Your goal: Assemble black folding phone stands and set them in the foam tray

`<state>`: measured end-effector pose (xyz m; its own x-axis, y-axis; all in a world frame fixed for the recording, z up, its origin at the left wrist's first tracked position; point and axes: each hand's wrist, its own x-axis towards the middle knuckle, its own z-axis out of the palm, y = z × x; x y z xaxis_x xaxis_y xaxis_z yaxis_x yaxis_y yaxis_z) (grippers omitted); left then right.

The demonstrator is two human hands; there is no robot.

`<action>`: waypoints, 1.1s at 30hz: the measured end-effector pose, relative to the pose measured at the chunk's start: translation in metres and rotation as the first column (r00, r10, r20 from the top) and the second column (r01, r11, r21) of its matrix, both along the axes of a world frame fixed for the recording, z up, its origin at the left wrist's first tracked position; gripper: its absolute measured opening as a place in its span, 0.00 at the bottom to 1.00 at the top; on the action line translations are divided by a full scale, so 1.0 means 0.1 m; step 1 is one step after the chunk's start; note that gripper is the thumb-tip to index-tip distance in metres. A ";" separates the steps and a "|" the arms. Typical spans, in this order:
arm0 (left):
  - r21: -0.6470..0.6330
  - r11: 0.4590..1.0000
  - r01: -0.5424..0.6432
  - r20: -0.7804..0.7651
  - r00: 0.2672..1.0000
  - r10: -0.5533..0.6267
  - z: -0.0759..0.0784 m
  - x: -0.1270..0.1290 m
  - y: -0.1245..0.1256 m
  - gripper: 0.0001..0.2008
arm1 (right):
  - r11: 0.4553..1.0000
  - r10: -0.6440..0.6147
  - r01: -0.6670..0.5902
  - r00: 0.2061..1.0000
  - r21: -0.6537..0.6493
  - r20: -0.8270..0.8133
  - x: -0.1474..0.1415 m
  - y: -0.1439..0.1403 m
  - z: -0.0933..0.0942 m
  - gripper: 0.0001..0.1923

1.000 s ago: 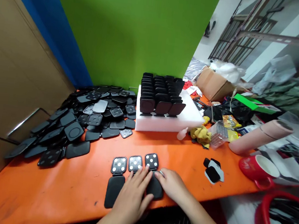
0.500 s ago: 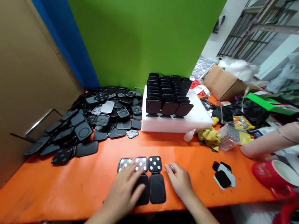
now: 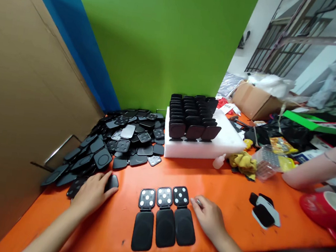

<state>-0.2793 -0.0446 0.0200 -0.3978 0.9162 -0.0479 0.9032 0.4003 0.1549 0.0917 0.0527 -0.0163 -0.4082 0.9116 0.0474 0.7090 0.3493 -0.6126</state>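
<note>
Our left hand point(image 3: 93, 192), at eight o'clock in view, spreads over a black piece point(image 3: 113, 182), closure unclear; our right hand point(image 3: 208, 216), at five, curls, its pinch untellable. Between, three hinged pieces point(image 3: 165, 227) lie open, likely keeping white dots point(image 3: 164, 196) exposed.

LIGHT: bright, diffuse | SHADOW: soft on green wall point(image 3: 165, 40), 11 o'clock; dark below table point(image 3: 114, 225), 5 o'clock | GLARE: glint on handle point(image 3: 62, 150), between 8 and 9 | FOCUS: plates point(image 3: 165, 227) fairly clear, 6 o'clock; flask point(image 3: 321, 167), mug point(image 3: 321, 208) soft, 3 o'clock | EDGES: wide-angle stretch; darkened corner, 2 o'clock
</note>
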 end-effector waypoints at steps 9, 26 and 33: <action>0.094 0.935 -0.343 0.628 0.749 0.211 0.45 0.27 -0.22 0.17 | 0.975 -0.160 0.098 0.934 -0.202 -0.319 -0.08 -0.14 0.12 0.17; -0.278 0.862 -0.425 0.790 -0.612 -0.046 0.43 1.52 -0.26 0.26 | 0.785 -0.338 -0.218 0.634 -0.579 -0.696 -0.47 -0.22 0.53 0.17; -0.192 0.981 0.011 0.754 -0.638 0.154 0.42 1.80 -0.31 0.20 | 0.912 0.101 -0.280 0.861 -0.299 -0.498 -0.45 0.01 0.88 0.14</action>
